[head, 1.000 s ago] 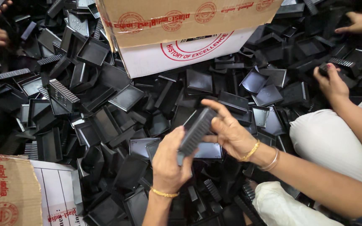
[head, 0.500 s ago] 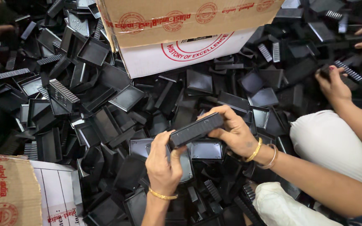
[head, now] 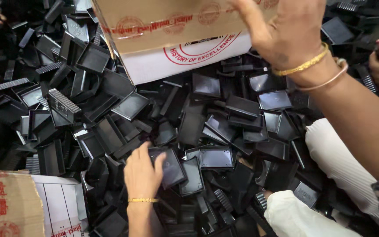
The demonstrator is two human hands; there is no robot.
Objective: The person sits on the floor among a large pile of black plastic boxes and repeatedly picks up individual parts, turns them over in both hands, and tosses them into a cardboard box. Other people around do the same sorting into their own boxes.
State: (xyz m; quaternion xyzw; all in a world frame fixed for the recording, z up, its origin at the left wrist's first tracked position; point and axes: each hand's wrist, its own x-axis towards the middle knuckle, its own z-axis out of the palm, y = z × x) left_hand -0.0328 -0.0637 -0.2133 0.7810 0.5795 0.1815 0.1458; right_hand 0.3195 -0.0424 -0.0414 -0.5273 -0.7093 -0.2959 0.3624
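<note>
Head view: our left hand (head: 142, 173) pinches a flat black plastic tray (head: 170, 166) out of the pile, while our right hand (head: 286, 30), fingers spread, steadies the brown cardboard box (head: 154, 26).

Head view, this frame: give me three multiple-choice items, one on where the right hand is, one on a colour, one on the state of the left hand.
1. Where is the right hand?
A. Raised at the cardboard box
B. Flat on the white cloth
C. Out of view

2. What colour are the plastic trays heaped across the scene?
A. White
B. Black
C. Red

3. What is the left hand doing?
A. Hanging free above the pile
B. Holding a pen
C. Resting down on the heap, fingers on a black tray

Answers:
1. A, since the hand with its gold bangles is up against the box at the top of the frame.
2. B, since every tray in the pile is black.
3. C, since the palm faces down and the fingers lie over a tray's edge; whether it grips the tray cannot be told.
</note>
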